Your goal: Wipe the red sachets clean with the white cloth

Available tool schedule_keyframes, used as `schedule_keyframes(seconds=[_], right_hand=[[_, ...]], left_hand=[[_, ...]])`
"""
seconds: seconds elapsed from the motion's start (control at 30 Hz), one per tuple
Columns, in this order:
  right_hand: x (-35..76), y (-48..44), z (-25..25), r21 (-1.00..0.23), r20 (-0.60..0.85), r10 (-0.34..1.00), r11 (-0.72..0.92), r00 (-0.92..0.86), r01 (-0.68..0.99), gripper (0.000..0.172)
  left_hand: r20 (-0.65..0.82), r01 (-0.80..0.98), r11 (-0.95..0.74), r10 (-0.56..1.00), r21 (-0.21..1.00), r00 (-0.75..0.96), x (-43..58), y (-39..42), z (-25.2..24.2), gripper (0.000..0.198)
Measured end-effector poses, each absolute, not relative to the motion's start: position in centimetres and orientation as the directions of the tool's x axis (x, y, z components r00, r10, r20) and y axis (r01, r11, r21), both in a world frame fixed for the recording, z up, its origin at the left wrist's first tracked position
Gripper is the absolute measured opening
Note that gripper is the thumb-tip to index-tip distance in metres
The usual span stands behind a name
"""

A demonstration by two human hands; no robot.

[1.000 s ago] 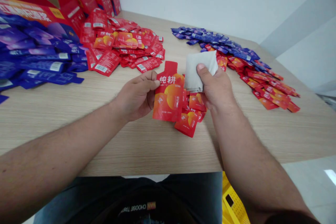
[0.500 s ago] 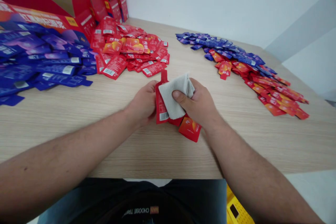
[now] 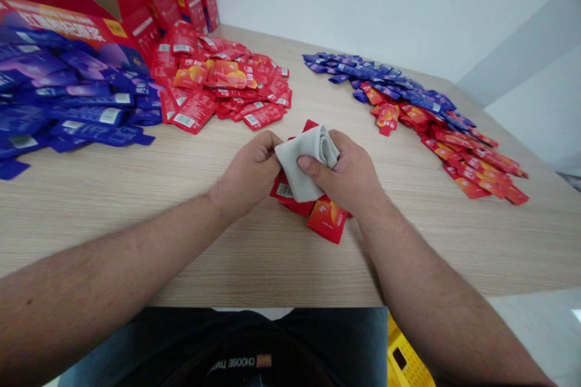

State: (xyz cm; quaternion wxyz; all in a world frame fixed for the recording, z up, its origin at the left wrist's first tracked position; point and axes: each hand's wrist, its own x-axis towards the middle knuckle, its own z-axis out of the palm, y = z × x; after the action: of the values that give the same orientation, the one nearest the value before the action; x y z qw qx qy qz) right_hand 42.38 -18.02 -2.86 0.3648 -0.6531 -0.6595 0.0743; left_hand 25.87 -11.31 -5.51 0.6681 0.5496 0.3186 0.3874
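Note:
My right hand [image 3: 347, 175] grips a folded pale grey cloth [image 3: 302, 163], with the thumb lying across its front. Behind the cloth is a red pouch [image 3: 284, 189] with a white barcode; its narrow top sticks out above the cloth. My left hand [image 3: 254, 172] is closed at the pouch's left edge, pinching it, though the fingertips are partly hidden. Below the cloth, another red pouch with an orange print [image 3: 327, 217] shows under my right hand. Whether it is held or lies on the table, I cannot tell.
Blue pouches [image 3: 77, 97] and red pouches [image 3: 227, 81] lie heaped at the left and back. Red boxes [image 3: 149, 6] stand behind them. A long row of blue pouches [image 3: 390, 78] and red-orange pouches [image 3: 476, 163] runs along the right. A yellow crate [image 3: 406, 357] is below the table edge.
The red pouch has tilted, its top swinging to the right behind the cloth, and more of it is covered. My left hand has moved slightly right, up against the cloth.

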Motion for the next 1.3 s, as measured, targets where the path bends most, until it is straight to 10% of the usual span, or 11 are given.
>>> schedule_keyframes(seconds=[0.53,0.77,1.1,1.3], right_hand=[[41.6,-18.3,-2.9,-0.364,0.443,0.893,0.258,-0.077,0.895,0.025],[41.7,-18.5,-2.9,-0.348,0.204,0.909,0.415,-0.364,0.841,0.015],[45.6,-17.2,-2.5,-0.552,0.492,0.759,-0.106,0.426,0.827,0.031],[46.5,-17.4,-2.3,-0.639,0.46,0.693,-0.176,0.555,0.749,0.035]], left_hand=[[-0.121,-0.271,0.268,0.881,0.924,0.457,26.0,-10.9,-4.2,0.018],[-0.144,-0.294,0.286,0.894,0.912,0.425,26.1,-10.5,-4.3,0.016],[-0.157,-0.136,0.273,0.821,0.952,0.548,25.7,-11.1,-4.7,0.014],[-0.111,-0.08,0.177,0.849,0.981,0.516,24.7,-8.5,-3.7,0.013]])
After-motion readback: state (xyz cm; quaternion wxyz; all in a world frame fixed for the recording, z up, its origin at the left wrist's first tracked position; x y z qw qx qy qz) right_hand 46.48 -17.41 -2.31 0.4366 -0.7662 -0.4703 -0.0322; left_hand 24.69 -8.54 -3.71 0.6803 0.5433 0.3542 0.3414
